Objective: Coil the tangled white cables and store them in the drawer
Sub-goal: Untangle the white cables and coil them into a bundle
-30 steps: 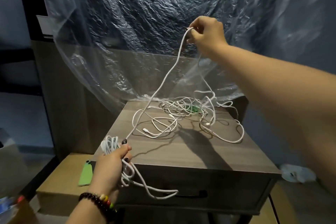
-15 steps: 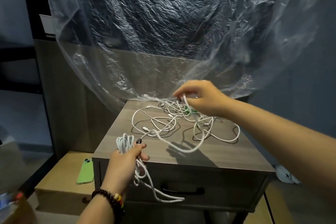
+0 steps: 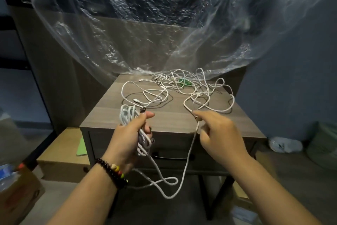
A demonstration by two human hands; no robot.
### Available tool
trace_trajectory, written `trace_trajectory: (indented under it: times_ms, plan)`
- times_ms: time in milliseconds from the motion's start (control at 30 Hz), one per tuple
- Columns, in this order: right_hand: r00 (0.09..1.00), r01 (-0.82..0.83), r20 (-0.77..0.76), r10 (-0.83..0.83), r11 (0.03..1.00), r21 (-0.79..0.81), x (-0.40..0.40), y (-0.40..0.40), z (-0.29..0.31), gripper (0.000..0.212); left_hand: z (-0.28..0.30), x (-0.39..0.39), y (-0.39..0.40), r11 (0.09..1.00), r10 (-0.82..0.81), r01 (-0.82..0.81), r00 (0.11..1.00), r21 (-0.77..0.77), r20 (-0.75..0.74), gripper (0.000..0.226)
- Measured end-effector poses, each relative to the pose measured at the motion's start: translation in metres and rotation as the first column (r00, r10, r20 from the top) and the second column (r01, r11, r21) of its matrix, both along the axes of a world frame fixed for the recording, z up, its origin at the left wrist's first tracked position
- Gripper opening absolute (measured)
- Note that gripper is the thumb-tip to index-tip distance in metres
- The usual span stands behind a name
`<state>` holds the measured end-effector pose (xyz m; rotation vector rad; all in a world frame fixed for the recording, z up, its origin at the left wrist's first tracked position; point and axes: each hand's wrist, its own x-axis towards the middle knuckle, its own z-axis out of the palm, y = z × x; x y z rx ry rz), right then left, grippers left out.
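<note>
Crinkly clear plastic sheeting (image 3: pixel 164 29) is draped across the whole background, hanging down to the back edge of a grey wood-grain nightstand (image 3: pixel 169 120). Pretty dim lighting overall.

On the nightstand top, a tangle of white cables (image 3: pixel 184 88) is spread across the back half, from near the back-left area over to the right edge, with something green (image 3: pixel 185 82) buried in the knot toward the back. What it is can't be made out.

A coiled bundle (image 3: pixel 127 115) of white cable is held in the left hand (image 3: pixel 131 137) at the front edge of the top; the grip is clenched around the loops, thumb pointing forward, with a dark plug end (image 3: pixel 143 109) sticking up just beside the thumb. A beaded bracelet (image 3: pixel 111 171) is worn on that wrist.

From the bundle a loose run of cable (image 3: pixel 171 181) hangs down in front of the drawer (image 3: pixel 171 150), loops low, then climbs to the right hand (image 3: pixel 218 133), where it's pinched between the fingertips near the front edge. From there it runs on into the tangle.

The drawer is closed, its dark handle (image 3: pixel 173 157) partly hidden behind the hanging cable.

A cardboard box (image 3: pixel 60 153) sits on the floor left of the nightstand with a green flat object (image 3: pixel 82 147) on it, and crumpled white stuff (image 3: pixel 284 144) lies on the floor to the right.
</note>
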<state>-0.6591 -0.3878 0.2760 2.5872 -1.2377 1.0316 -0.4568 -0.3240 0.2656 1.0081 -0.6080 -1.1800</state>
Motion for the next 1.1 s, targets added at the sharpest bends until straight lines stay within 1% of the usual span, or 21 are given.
trace_trajectory:
  times_ms: [33, 67, 100, 133, 167, 233, 333, 367, 400, 433, 467, 500, 533, 600, 633, 667, 800, 867, 933, 1000, 1100]
  plan:
    - [0.99, -0.046, 0.134, 0.048, 0.999, -0.02, 0.003, 0.009, -0.004, 0.038, -0.001, -0.004, 0.001, 1.0, -0.014, 0.014, 1.0, -0.012, -0.024, 0.026]
    - [0.958, -0.104, 0.276, 0.083, 0.992, 0.064, 0.007, 0.019, -0.007, 0.031, -0.002, -0.008, 0.003, 0.999, -0.023, 0.022, 0.999, -0.024, -0.043, 0.026]
    - [0.911, -0.186, 0.405, 0.081, 0.956, 0.227, 0.014, 0.028, -0.012, 0.027, -0.002, -0.012, 0.004, 0.999, -0.022, 0.02, 0.998, -0.033, -0.055, 0.027]
    - [0.867, -0.278, 0.497, 0.048, 0.872, 0.402, 0.022, 0.038, -0.017, 0.024, -0.001, -0.016, 0.005, 0.999, -0.012, 0.01, 0.998, -0.039, -0.067, 0.028]
    - [0.842, -0.355, 0.539, 0.016, 0.769, 0.531, 0.028, 0.046, -0.024, 0.021, -0.001, -0.019, 0.006, 0.999, 0.003, -0.007, 0.996, -0.041, -0.086, 0.029]
    - [0.844, -0.462, 0.534, 0.048, 0.57, 0.679, 0.035, 0.056, -0.035, 0.026, 0.0, -0.023, 0.006, 0.998, 0.041, -0.047, 0.988, -0.037, -0.147, 0.031]
    - [0.791, -0.611, 0.593, 0.149, 0.242, 0.754, 0.033, 0.064, -0.043, 0.035, -0.001, -0.021, 0.005, 0.996, 0.085, -0.091, 0.968, -0.017, -0.235, 0.034]
    - [0.772, -0.636, 0.616, 0.156, 0.165, 0.754, 0.03, 0.065, -0.045, 0.034, -0.001, -0.018, 0.005, 0.995, 0.09, -0.096, 0.957, -0.01, -0.275, 0.035]
    - [0.771, -0.635, 0.614, 0.168, 0.134, 0.761, 0.026, 0.064, -0.047, 0.033, -0.001, -0.015, 0.004, 0.995, 0.097, -0.104, 0.943, -0.004, -0.318, 0.036]
    - [0.789, -0.612, 0.585, 0.19, 0.144, 0.778, 0.021, 0.062, -0.049, 0.033, 0.0, -0.012, 0.003, 0.993, 0.106, -0.114, 0.927, 0.0, -0.358, 0.037]
    - [0.819, -0.568, 0.528, 0.226, 0.185, 0.802, 0.014, 0.058, -0.05, 0.033, 0.0, -0.008, 0.003, 0.992, 0.115, -0.125, 0.912, 0.0, -0.394, 0.038]
    - [0.853, -0.51, 0.442, 0.278, 0.26, 0.82, 0.008, 0.054, -0.051, 0.032, 0.001, -0.003, 0.003, 0.991, 0.121, -0.135, 0.898, -0.004, -0.422, 0.039]
    - [0.881, -0.449, 0.335, 0.335, 0.366, 0.815, 0.0, 0.049, -0.052, 0.03, 0.001, 0.001, 0.002, 0.989, 0.126, -0.145, 0.891, -0.009, -0.436, 0.04]
    - [0.914, -0.357, 0.127, 0.384, 0.618, 0.701, -0.014, 0.038, -0.053, 0.022, 0.002, 0.007, 0.002, 0.989, 0.128, -0.147, 0.901, -0.014, -0.415, 0.04]
    - [0.927, -0.33, 0.075, 0.368, 0.702, 0.631, -0.021, 0.032, -0.053, 0.019, 0.001, 0.008, 0.002, 0.991, 0.116, -0.132, 0.912, -0.013, -0.393, 0.039]
    - [0.937, -0.313, 0.065, 0.343, 0.743, 0.592, -0.025, 0.027, -0.052, 0.017, 0.002, 0.005, 0.003, 0.995, 0.089, -0.1, 0.924, -0.012, -0.371, 0.036]
    - [0.972, -0.221, 0.038, 0.234, 0.841, 0.494, -0.033, 0.015, -0.051, 0.018, 0.001, -0.015, 0.011, 0.994, -0.105, 0.109, 0.963, 0.003, -0.247, 0.015]
    - [0.97, -0.236, 0.046, 0.239, 0.88, 0.412, -0.033, 0.015, -0.05, 0.015, -0.001, -0.024, 0.013, 0.987, -0.151, 0.158, 0.976, 0.035, -0.156, 0.011]
    - [0.954, -0.298, 0.074, 0.29, 0.906, 0.301, -0.031, 0.016, -0.048, 0.013, -0.003, -0.03, 0.012, 0.984, -0.164, 0.171, 0.98, 0.053, -0.113, 0.015]
    - [0.939, -0.342, 0.105, 0.327, 0.918, 0.2, -0.028, 0.015, -0.044, 0.015, -0.006, -0.032, 0.009, 0.981, -0.179, 0.186, 0.977, 0.058, -0.114, 0.024]
    - [0.918, -0.379, 0.163, 0.361, 0.92, 0.098, -0.025, 0.014, -0.039, 0.016, -0.009, -0.035, 0.009, 0.965, -0.24, 0.247, 0.967, 0.091, -0.082, 0.033]
